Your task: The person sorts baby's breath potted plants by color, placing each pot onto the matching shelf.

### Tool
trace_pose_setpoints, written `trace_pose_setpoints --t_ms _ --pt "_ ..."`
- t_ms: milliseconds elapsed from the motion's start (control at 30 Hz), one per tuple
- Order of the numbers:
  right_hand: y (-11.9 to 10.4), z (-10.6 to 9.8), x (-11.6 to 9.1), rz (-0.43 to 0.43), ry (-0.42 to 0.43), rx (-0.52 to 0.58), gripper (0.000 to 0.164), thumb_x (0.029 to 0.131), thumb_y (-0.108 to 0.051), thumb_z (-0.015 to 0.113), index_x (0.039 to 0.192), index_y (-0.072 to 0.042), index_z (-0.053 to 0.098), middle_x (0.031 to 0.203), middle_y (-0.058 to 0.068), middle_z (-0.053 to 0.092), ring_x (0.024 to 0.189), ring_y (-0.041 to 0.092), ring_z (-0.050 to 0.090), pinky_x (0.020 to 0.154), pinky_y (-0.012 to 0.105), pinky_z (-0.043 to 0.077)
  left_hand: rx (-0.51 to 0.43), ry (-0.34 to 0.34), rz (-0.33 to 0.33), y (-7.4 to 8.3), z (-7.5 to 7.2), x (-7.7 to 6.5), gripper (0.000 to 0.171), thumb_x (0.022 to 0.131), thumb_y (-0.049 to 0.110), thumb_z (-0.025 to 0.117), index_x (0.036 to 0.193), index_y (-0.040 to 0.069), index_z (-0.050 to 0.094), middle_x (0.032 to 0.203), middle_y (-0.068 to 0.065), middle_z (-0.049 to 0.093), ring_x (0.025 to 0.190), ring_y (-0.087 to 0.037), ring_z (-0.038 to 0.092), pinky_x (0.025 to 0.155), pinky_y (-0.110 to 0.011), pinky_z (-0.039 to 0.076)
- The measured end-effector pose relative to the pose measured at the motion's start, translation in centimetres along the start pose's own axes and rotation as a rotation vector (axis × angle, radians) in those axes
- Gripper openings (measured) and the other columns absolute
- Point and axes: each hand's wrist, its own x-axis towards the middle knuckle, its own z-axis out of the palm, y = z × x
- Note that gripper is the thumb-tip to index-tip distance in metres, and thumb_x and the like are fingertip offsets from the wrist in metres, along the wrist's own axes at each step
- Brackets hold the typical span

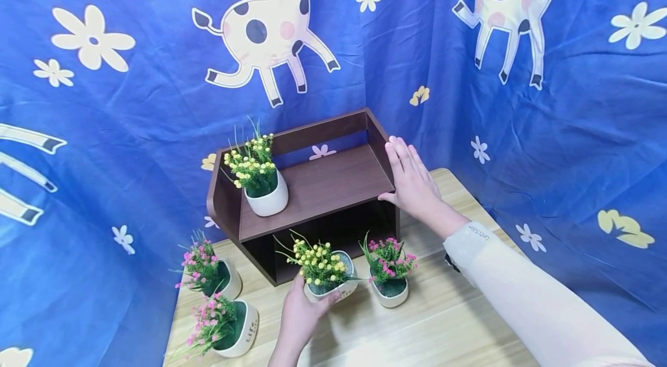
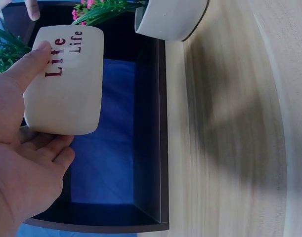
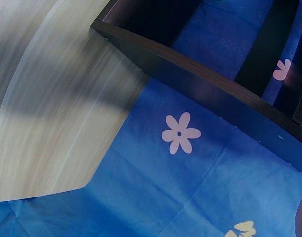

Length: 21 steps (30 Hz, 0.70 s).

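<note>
My left hand (image 1: 302, 314) grips a white potted plant with yellow flowers (image 1: 344, 292) in front of the brown shelf (image 1: 333, 187). In the left wrist view the pot (image 2: 79, 98) shows red "Life" lettering, with the thumb on its printed side and the fingers around its lower end. My right hand (image 1: 414, 187) rests against the shelf's right side panel, fingers extended and holding nothing. Only a sliver of that hand shows at the right edge of the right wrist view, beside the shelf panel (image 3: 200, 74).
Another yellow-flowered pot (image 1: 268, 199) stands on the shelf top's left end. A pink-flowered pot (image 1: 393, 298) sits right of the held one. Two more pink-flowered pots (image 1: 250, 332) stand at the table's left. A blue patterned curtain (image 1: 156, 124) hangs behind the wooden table (image 1: 443, 320).
</note>
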Motion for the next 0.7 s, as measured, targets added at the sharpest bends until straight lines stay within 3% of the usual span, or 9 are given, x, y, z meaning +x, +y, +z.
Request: trace_pose_setpoints --t_ms 700 --pt "0.0 0.1 0.0 -0.002 0.018 0.019 0.142 0.059 -0.057 0.093 0.161 -0.006 0.007 0.171 0.013 0.009 0.159 0.028 0.013 0.132 0.041 0.011 0.001 0.004 -0.001 1.0 -0.5 0.5 0.109 0.062 0.052 0.091 0.152 0.015 0.041 0.149 -0.015 0.054 0.132 -0.041 0.056 0.112 -0.061 0.042"
